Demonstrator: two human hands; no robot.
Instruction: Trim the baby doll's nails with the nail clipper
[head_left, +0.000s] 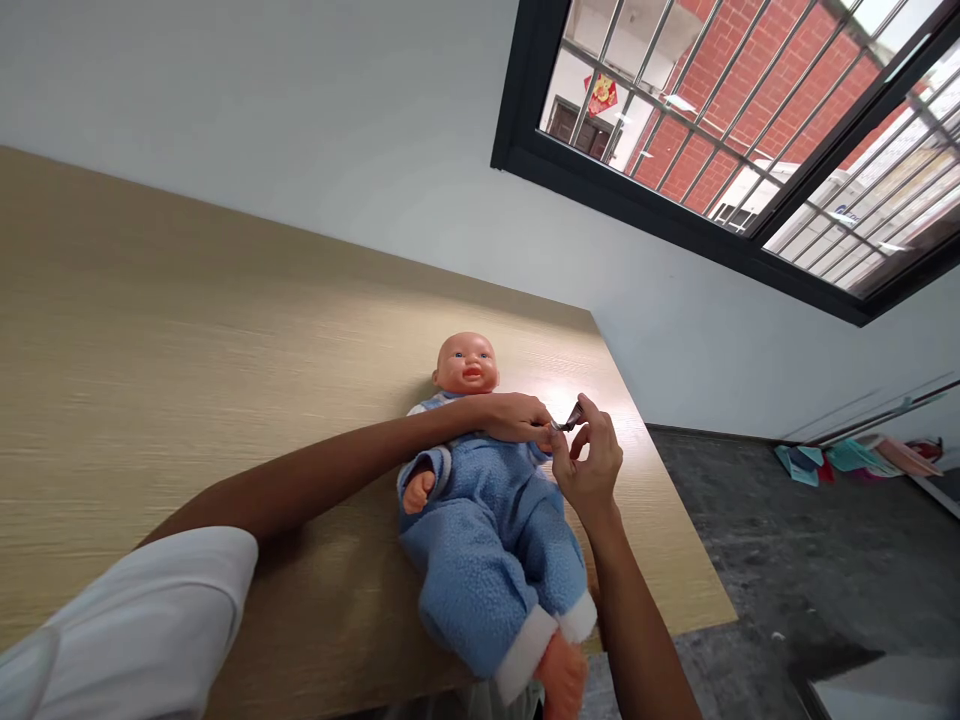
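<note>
A baby doll (480,520) in a blue fleece suit lies on its back on the wooden table (187,380), head toward the wall. My left hand (517,417) reaches across its chest and is closed around the doll's far hand. My right hand (589,455) pinches a small metal tool, seemingly a nail clipper (571,418), right at the doll's fingertips. The doll's other hand (417,490) sticks out of its sleeve on the near side. One bare foot (561,675) hangs past the table's front edge.
The table meets a white wall at the back. A barred window (750,130) is above right. Dark floor (787,560) lies to the right of the table, with coloured papers (847,460) by the far wall.
</note>
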